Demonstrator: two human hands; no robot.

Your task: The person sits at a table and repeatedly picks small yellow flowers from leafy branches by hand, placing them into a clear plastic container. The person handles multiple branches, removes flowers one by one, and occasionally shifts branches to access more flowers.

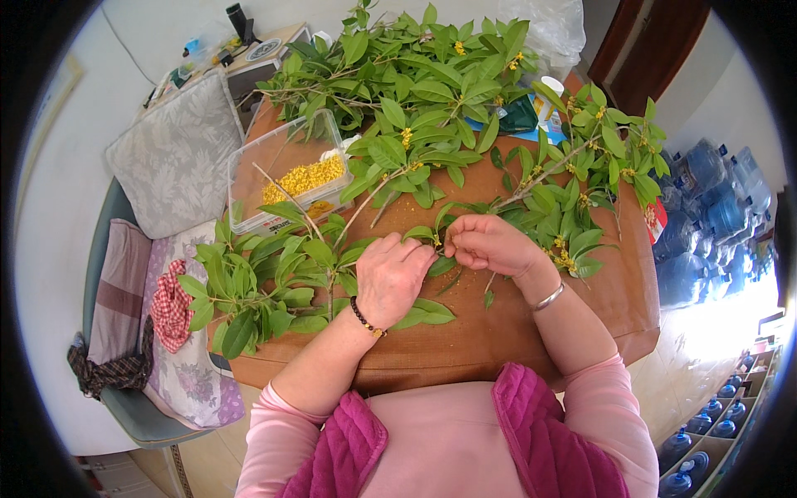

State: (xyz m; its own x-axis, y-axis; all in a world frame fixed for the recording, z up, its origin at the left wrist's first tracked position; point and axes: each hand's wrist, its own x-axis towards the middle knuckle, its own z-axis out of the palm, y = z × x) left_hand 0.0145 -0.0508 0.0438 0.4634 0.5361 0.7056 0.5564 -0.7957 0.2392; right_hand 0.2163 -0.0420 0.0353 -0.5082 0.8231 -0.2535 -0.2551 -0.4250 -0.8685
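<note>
My left hand (395, 274) is curled around a leafy osmanthus-like twig, whose leaves (426, 312) stick out beside and below the palm. A small yellow flower cluster (437, 239) shows just past its fingertips. Close on the other side of that cluster, my right hand (492, 246) has thumb and fingers bent together; whether anything is between them is hidden. To the left lies a cut branch (330, 280) with broad green leaves. Beyond it, a clear plastic box (234, 187) holds many loose yellow blossoms (308, 179). Another flowering branch (529, 183) lies right of my hands.
A large heap of leafy branches (423, 75) covers the far side of the brown-covered table (461, 345). At left stands a bench with a grey cushion (177, 152) and a red checked cloth (171, 305). Large blue water bottles (707, 218) are stacked at right.
</note>
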